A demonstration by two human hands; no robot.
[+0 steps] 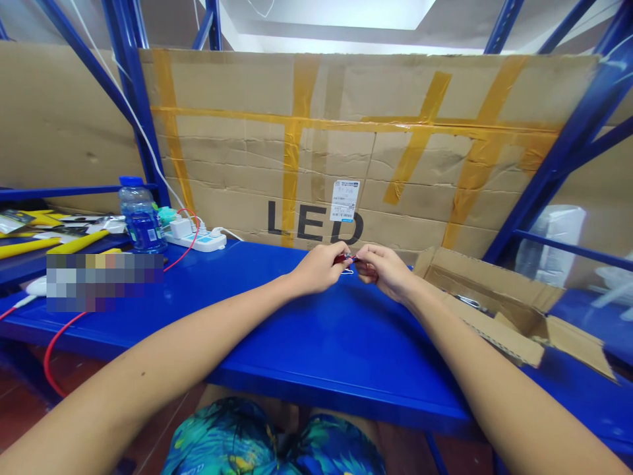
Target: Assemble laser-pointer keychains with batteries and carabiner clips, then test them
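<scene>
Both hands meet above the far half of the blue table [316, 336]. My left hand [324, 266] is closed in a pinch on a small dark-red item [340, 260], mostly hidden by the fingers. From the right, my right hand [380, 267] pinches the other end of that same item, its fingers curled. A thin pale loop [349, 271] shows just beneath the fingertips; whether it is joined to the item I cannot tell. The item's kind is too small to make out.
An open cardboard box [514, 310] with shiny metal pieces inside stands at right. On the left are a blue-capped bottle [143, 218], a power strip [200, 239], a red cable [54, 346] and yellow-handled tools [74, 243]. Large taped cardboard [237, 158] walls off the back.
</scene>
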